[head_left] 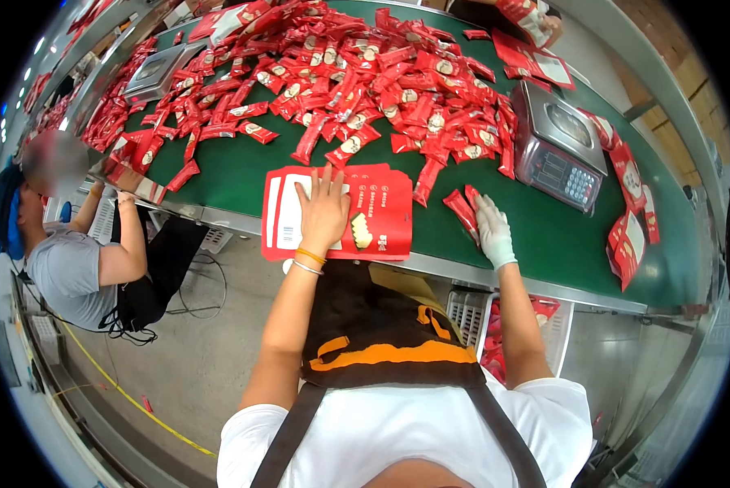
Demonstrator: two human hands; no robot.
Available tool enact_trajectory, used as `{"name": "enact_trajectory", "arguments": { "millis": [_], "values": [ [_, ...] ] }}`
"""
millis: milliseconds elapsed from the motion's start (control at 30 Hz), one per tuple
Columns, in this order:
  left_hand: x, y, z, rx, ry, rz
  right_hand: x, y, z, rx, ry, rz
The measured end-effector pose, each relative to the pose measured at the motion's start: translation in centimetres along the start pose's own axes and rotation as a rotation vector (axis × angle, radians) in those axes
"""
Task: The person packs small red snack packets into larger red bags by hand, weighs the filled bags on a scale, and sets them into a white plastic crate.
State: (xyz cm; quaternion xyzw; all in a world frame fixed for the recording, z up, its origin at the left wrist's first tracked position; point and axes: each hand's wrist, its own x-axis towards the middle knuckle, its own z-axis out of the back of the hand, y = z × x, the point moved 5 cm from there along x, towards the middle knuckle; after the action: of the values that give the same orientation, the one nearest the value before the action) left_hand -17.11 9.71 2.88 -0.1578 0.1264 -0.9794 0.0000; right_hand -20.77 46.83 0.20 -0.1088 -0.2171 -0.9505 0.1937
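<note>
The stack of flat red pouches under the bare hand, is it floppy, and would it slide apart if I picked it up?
The stack of flat red pouches would probably feel bendy, since the pouches look thin and flat. They might slide apart, because their edges are already uneven under the left hand. Rolling seems unlikely, as they lie flat.

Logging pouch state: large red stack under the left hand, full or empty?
Empty, it appears: the large red pouches lie flat beneath the left hand, without bulges.

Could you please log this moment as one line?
left hand: flat on red pouches | gloved right hand: at small red packets | one scale: right of packet pile
</note>
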Motion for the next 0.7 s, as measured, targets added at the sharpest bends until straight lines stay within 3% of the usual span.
{"name": "enact_trajectory", "arguments": {
  "millis": [67, 100, 133, 200, 233, 333, 467, 567, 700],
  "values": [
    [0.1, 0.1, 0.1, 0.010, -0.002, 0.019, 0.1, 0.0, 1.5, 0.257, -0.191, -0.251],
    [0.1, 0.1, 0.0, 0.020, 0.001, 0.017, 0.2, 1.3, 3.0, 0.184, -0.339, -0.199],
    [0.2, 0.1, -0.1, 0.022, -0.002, 0.019, 0.4, 2.1, 3.6, 0.186, -0.340, -0.195],
    [0.1, 0.2, -0.2, 0.012, 0.002, 0.026, 0.3, 4.6, 4.6, 0.027, -0.399, 0.069],
    [0.1, 0.2, -0.3, 0.015, 0.006, 0.021, 0.0, 4.6, 2.8, -0.058, -0.255, 0.157],
    [0.4, 0.1, -0.1, 0.011, -0.032, 0.016, -1.5, 3.1, 0.8, -0.117, -0.003, -0.084],
    [-0.3, 0.1, -0.2, 0.021, 0.018, 0.037, -1.5, 3.9, 2.1, -0.055, 0.047, -0.026],
    [0.2, 0.3, 0.2, 0.026, 0.015, 0.054, -1.8, 8.2, 2.9, 0.134, 0.072, 0.230],
    [-0.1, 0.2, 0.1, -0.022, 0.011, 0.056, 0.0, 10.8, -0.4, 0.149, 0.134, 0.329]
  ]
}}
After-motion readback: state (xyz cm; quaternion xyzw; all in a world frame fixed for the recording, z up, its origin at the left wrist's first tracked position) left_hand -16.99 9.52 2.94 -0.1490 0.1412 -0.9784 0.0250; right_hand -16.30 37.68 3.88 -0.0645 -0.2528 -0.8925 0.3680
